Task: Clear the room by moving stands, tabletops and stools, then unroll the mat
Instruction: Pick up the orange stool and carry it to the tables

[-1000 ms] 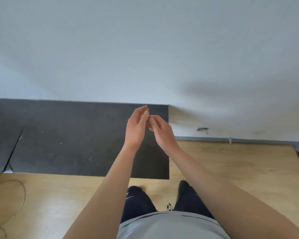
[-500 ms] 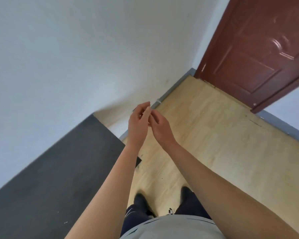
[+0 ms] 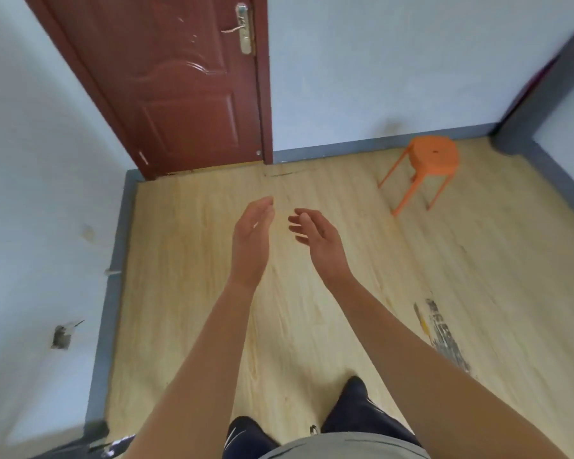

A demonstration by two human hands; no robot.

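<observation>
Both the left hand (image 3: 251,240) and the right hand (image 3: 318,238) hang loose and empty between clearing steps, so the orange stool (image 3: 426,168), well ahead-right, probably needs walking to and gripping next.

A dark red door (image 3: 179,94) stands shut at the upper left of the frame ahead of me, its brass handle (image 3: 244,31) near the top edge. Pale walls (image 3: 378,61) meet a light wood floor (image 3: 186,243) along a grey skirting (image 3: 113,260). The left wall has a small ragged hole (image 3: 61,337). A scuffed grey patch (image 3: 444,339) marks the floor at lower right.
</observation>
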